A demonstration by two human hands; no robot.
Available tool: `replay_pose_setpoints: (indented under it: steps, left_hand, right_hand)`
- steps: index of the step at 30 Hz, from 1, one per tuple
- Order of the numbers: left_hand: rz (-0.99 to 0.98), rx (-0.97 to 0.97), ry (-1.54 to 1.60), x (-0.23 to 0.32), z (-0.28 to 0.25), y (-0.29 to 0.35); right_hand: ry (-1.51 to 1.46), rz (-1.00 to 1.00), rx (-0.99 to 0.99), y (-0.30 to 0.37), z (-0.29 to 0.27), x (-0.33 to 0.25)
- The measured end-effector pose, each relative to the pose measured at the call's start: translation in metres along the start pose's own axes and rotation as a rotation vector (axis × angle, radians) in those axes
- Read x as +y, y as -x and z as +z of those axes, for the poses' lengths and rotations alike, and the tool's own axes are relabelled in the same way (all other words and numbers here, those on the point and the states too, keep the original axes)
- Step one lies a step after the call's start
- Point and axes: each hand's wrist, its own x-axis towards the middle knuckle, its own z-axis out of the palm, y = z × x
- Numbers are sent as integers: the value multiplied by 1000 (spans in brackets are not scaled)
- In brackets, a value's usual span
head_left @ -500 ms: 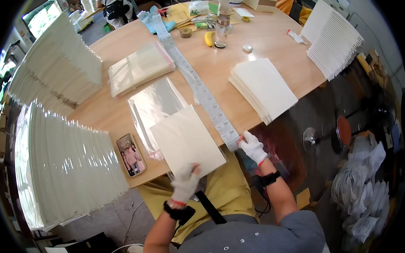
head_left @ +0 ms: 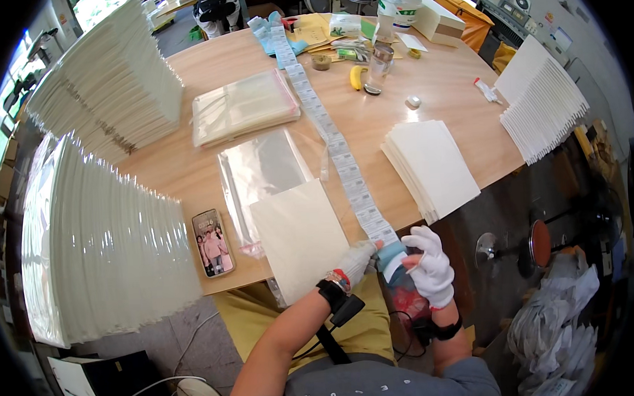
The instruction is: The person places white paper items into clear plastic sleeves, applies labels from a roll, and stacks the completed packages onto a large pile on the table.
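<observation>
Hanging past the edge of the table (head_left: 461, 85), the long strip of labels (head_left: 347, 170) is touched near its low end by the gloved left hand (head_left: 360, 261); whether it is gripped cannot be told. The gloved right hand (head_left: 432, 267) is held just beside it, fingers bent; its grip cannot be told. A cream board (head_left: 301, 230) is laid partly over clear bags (head_left: 262, 161).

We note a phone (head_left: 213, 243) on the table (head_left: 461, 92), near left. Farther back we log a banana (head_left: 356, 77) just beside a clear bottle (head_left: 378, 69), white bucket (head_left: 399, 5) behind. Off right: round reddish-brown seat (head_left: 540, 245).
</observation>
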Motion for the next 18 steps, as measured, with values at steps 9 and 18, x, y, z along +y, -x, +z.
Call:
replay_pose_setpoints:
  steps: [9, 18]
  left_hand:
    - [693, 607, -925, -3, -78, 131]
    - [285, 447, 198, -53, -129, 147]
  right_hand:
    - [-307, 532, -240, -117, 170, 91]
    - [258, 516, -369, -129, 203, 76]
